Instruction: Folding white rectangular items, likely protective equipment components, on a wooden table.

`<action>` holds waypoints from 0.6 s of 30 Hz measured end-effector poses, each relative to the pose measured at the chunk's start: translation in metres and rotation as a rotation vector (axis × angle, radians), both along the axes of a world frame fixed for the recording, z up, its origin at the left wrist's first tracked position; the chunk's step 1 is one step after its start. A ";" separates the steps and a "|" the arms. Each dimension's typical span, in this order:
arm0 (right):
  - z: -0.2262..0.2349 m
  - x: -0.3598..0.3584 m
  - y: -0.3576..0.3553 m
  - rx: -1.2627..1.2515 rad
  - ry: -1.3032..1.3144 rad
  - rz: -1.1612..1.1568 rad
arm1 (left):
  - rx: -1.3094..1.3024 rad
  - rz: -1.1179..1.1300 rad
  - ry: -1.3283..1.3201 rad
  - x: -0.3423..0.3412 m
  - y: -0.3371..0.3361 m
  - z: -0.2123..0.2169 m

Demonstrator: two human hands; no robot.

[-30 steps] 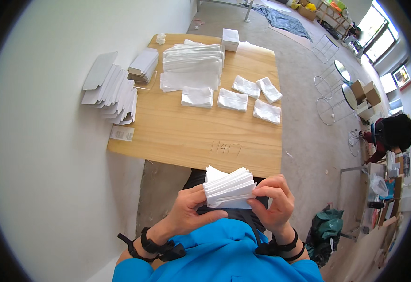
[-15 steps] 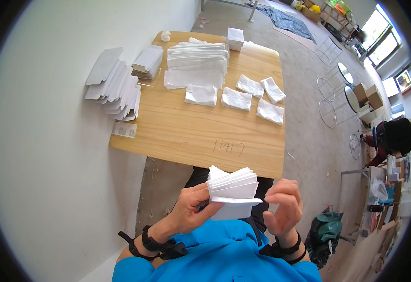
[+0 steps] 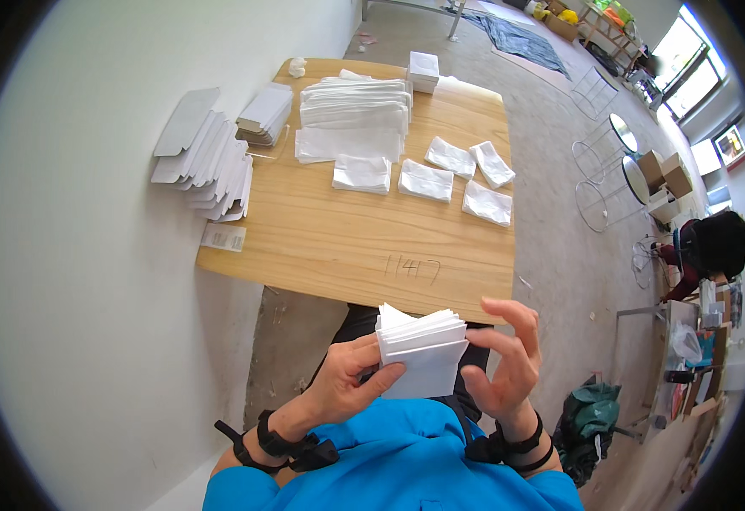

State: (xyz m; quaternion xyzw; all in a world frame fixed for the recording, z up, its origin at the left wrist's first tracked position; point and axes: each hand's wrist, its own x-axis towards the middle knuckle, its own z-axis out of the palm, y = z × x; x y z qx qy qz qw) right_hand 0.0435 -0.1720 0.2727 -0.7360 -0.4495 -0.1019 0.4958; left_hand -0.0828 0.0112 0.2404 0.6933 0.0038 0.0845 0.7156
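A bundle of folded white paper sheets [image 3: 424, 362] is gripped at its left edge by my left hand [image 3: 351, 375], the thumb in front and the fingers behind. Its upper edges fan apart, while the front sheet hangs flat toward my lap. My right hand [image 3: 509, 362] is beside the bundle's right edge, with its fingers spread and bent and nothing held. The index fingertip comes close to the paper; whether it touches I cannot tell. Beyond my hands, small folded white paper packs [image 3: 426, 180] lie on the wooden table [image 3: 321, 238].
A wide layered pile of white paper [image 3: 355, 111] lies at the table's far side, beside a small white box [image 3: 424, 71]. Flat white cartons [image 3: 211, 162] lean by the wall at left. Round stools [image 3: 624, 132] stand on the floor at right; another person [image 3: 713, 247] is farther right.
The front flap that stuck out to the right now lies down flat against the bundle. My right hand has shifted slightly left and its fingers have spread. My left hand keeps its hold.
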 end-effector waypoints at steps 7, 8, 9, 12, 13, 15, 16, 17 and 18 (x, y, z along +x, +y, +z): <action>-0.008 0.002 -0.005 -0.004 -0.034 0.082 | -0.113 0.008 -0.036 -0.004 0.001 -0.002; -0.008 0.002 -0.007 0.021 -0.032 0.151 | -0.114 0.009 -0.036 -0.004 0.002 -0.003; -0.008 0.003 -0.008 0.020 -0.032 0.152 | -0.063 0.007 -0.025 -0.004 0.005 -0.004; -0.009 0.004 -0.012 0.080 0.075 0.131 | -0.008 0.015 -0.028 -0.001 0.003 -0.002; -0.009 0.004 -0.011 0.079 0.075 0.130 | -0.003 0.025 -0.043 0.001 0.002 -0.001; -0.007 0.003 -0.007 0.070 0.044 0.015 | 0.001 0.008 -0.032 0.001 0.002 0.001; -0.007 0.004 -0.007 0.065 0.026 0.010 | 0.005 -0.007 -0.022 0.002 0.001 0.002; -0.006 0.003 -0.005 0.065 0.027 0.011 | 0.005 -0.007 -0.021 0.002 0.001 0.001; -0.004 0.002 -0.001 0.053 0.044 -0.005 | 0.024 0.001 -0.044 0.003 0.001 0.001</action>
